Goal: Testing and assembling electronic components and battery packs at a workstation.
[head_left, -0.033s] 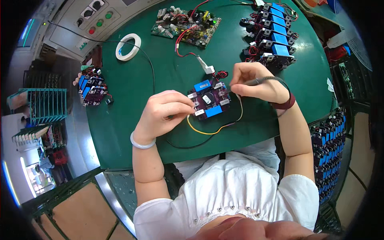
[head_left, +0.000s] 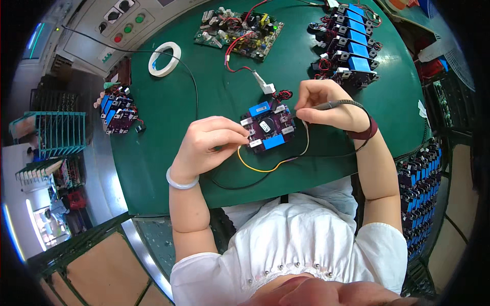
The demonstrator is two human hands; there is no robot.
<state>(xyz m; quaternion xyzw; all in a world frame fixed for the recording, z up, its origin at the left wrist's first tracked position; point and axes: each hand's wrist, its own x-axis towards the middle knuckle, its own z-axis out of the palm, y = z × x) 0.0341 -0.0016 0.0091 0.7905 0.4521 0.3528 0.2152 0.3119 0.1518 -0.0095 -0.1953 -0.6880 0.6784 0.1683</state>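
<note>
A purple circuit board [head_left: 279, 122] with blue blocks, white connectors and a round black part lies on the green table between my hands. My right hand [head_left: 326, 106] is closed round a dark pen-shaped test probe [head_left: 323, 106], its tip end at the board's right edge. From the probe a thin lead, pale then yellow [head_left: 260, 169], loops below the board up to my left hand. My left hand [head_left: 212, 143] pinches at the board's left edge, where the lead's end disappears under the fingertips. A white plug [head_left: 266, 87] with red wires sits just above the board.
A larger populated board [head_left: 240, 33] lies at the back. Rows of blue-block boards [head_left: 357, 48] stand at the far right, with a smaller group [head_left: 117, 112] at left. A white tape roll [head_left: 164, 59] and black cable [head_left: 196, 97] lie nearby. A control panel [head_left: 120, 25] borders the table.
</note>
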